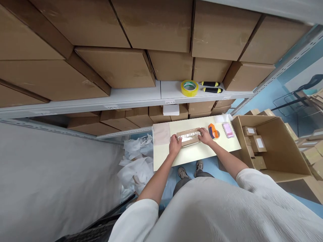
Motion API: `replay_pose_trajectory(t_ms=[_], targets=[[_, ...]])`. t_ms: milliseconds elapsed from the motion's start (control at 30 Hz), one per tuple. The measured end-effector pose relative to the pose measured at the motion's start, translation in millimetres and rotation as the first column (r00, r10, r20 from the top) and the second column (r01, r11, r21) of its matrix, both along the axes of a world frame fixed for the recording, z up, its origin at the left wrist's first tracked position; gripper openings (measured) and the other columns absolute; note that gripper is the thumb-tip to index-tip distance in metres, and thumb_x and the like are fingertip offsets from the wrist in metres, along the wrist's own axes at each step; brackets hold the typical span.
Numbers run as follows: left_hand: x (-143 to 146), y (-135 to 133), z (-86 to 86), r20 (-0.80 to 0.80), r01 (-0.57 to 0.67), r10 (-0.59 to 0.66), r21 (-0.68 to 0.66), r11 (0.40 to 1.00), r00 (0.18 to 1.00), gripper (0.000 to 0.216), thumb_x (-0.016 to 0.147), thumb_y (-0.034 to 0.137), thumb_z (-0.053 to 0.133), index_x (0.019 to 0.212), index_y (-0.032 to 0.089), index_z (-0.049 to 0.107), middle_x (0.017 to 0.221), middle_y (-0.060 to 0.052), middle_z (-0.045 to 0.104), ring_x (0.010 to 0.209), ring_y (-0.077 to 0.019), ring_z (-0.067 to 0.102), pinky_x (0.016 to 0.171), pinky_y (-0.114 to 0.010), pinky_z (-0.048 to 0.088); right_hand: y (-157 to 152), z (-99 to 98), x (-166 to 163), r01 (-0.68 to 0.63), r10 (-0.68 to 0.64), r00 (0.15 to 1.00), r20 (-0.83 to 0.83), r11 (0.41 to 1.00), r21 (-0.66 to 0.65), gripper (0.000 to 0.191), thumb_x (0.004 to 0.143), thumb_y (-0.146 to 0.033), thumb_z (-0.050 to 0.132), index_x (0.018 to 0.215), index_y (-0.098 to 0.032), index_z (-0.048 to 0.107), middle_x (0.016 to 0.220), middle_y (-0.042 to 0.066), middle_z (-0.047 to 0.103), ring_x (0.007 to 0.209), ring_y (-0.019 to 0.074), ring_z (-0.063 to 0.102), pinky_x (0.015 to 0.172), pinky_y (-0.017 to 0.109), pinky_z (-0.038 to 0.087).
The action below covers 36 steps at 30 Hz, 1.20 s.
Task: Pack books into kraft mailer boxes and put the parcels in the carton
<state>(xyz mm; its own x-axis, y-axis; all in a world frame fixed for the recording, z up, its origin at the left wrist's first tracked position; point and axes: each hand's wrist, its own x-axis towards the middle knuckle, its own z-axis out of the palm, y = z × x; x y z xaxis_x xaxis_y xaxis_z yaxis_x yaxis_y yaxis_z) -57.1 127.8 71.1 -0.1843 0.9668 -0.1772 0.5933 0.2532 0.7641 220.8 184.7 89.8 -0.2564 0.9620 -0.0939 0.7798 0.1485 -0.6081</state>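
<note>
A small cardboard box [188, 138] lies on the pale yellow tabletop [166, 158], with shiny clear tape running along its top. My left hand [175, 144] grips its left end, fingers bent over the edge. At the opposite end, my right hand [205, 135] has its fingers closed on the corner of the same box. Just right of my right hand sits an orange and blue tape dispenser [213, 131]. Farther right on the table is a pink item [228, 130], blurred out by pixels.
A large open carton [282, 144] holding several small boxes stands right of the table. Shelves ahead carry many cartons [161, 23], a yellow tape roll [189, 88] and two black-yellow cutters [212, 90]. White plastic wrapping [137, 168] heaps on the floor at left.
</note>
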Motion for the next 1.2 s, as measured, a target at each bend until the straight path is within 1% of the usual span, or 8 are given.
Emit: replay_pose_trajectory(t_ms=[133,233,500,600,767,900,1067,1200], targets=[[-4.5,-4.3,4.4,-0.108,0.079,-0.066,0.120,0.990,0.992,0.041,0.106,0.038,0.054,0.142,0.021,0.055,0.143,-0.019,0.059,0.125,-0.0337,0.062,0.100,-0.047,0.054,-0.4,5.2,-2.3,0.004,-0.003,1.000,0.017,0.999,-0.032,0.050,0.093,-0.022,0.060,0.142,-0.017,0.065,0.147,0.016,0.058,0.133,0.0301,0.057,0.118,0.045,0.048],[-5.6,-4.5,12.1,-0.263,0.160,-0.114,0.162,0.974,0.958,0.031,0.106,0.035,0.053,0.129,0.021,0.068,0.140,-0.019,0.060,0.127,-0.0372,0.058,0.105,-0.052,0.050,3.0,19.5,-7.0,0.001,0.004,0.996,0.091,0.998,-0.056,0.047,0.094,-0.024,0.063,0.141,-0.017,0.066,0.149,0.018,0.057,0.136,0.0334,0.055,0.119,0.049,0.046],[-6.5,-2.7,30.9,-0.417,0.369,-0.270,0.176,0.913,0.868,0.034,0.108,0.026,0.044,0.116,0.022,0.077,0.128,-0.017,0.069,0.119,-0.0357,0.060,0.102,-0.051,0.046,63.3,103.7,-36.5,-0.026,0.043,0.997,-0.065,0.969,0.247,0.037,0.102,-0.029,0.058,0.136,-0.022,0.069,0.147,0.014,0.059,0.139,0.0325,0.053,0.122,0.052,0.042],[-7.2,-1.9,34.0,-0.439,0.395,-0.290,0.168,0.903,0.850,0.032,0.106,0.022,0.045,0.115,0.022,0.076,0.126,-0.017,0.070,0.116,-0.0351,0.061,0.101,-0.050,0.047,73.9,118.8,-39.5,-0.040,0.081,0.987,-0.141,0.961,0.272,0.035,0.102,-0.030,0.058,0.134,-0.023,0.071,0.139,0.012,0.064,0.131,0.0297,0.059,0.118,0.050,0.047],[-7.0,-2.1,32.8,-0.455,0.412,-0.299,0.173,0.895,0.839,0.031,0.104,0.021,0.045,0.114,0.020,0.074,0.125,-0.018,0.070,0.115,-0.0359,0.062,0.098,-0.050,0.049,53.6,94.1,6.2,0.134,-0.132,0.990,-0.056,0.990,0.037,0.035,0.100,-0.027,0.056,0.130,-0.021,0.073,0.136,0.011,0.070,0.109,0.0238,0.070,0.105,0.040,0.055],[-6.1,-4.4,27.5,-0.435,0.409,-0.297,0.191,0.892,0.850,0.031,0.104,0.022,0.045,0.117,0.021,0.073,0.130,-0.018,0.069,0.122,-0.0363,0.061,0.100,-0.050,0.050,28.8,67.5,65.8,0.375,-0.333,0.915,0.228,0.911,-0.175,0.034,0.095,-0.021,0.060,0.125,-0.019,0.075,0.129,0.014,0.076,0.117,0.0276,0.071,0.099,0.034,0.054],[-5.6,-9.6,22.5,-0.421,0.415,-0.314,0.174,0.893,0.851,0.034,0.104,0.027,0.048,0.129,0.020,0.070,0.141,-0.020,0.065,0.134,-0.0379,0.058,0.108,-0.053,0.050,15.0,36.0,91.7,0.452,-0.304,0.868,0.392,0.812,-0.370,0.033,0.096,-0.028,0.064,0.125,-0.016,0.075,0.122,0.017,0.077,0.112,0.0309,0.074,0.086,0.033,0.055],[-6.6,-13.3,22.6,-0.408,0.432,-0.343,0.147,0.890,0.846,0.039,0.105,0.029,0.046,0.137,0.019,0.066,0.150,-0.020,0.061,0.141,-0.0370,0.055,0.114,-0.054,0.048,7.6,2.9,81.7,0.495,-0.328,0.843,0.427,0.783,-0.376,0.039,0.095,-0.036,0.068,0.129,-0.017,0.071,0.130,0.018,0.071,0.111,0.0300,0.072,0.086,0.037,0.057]])
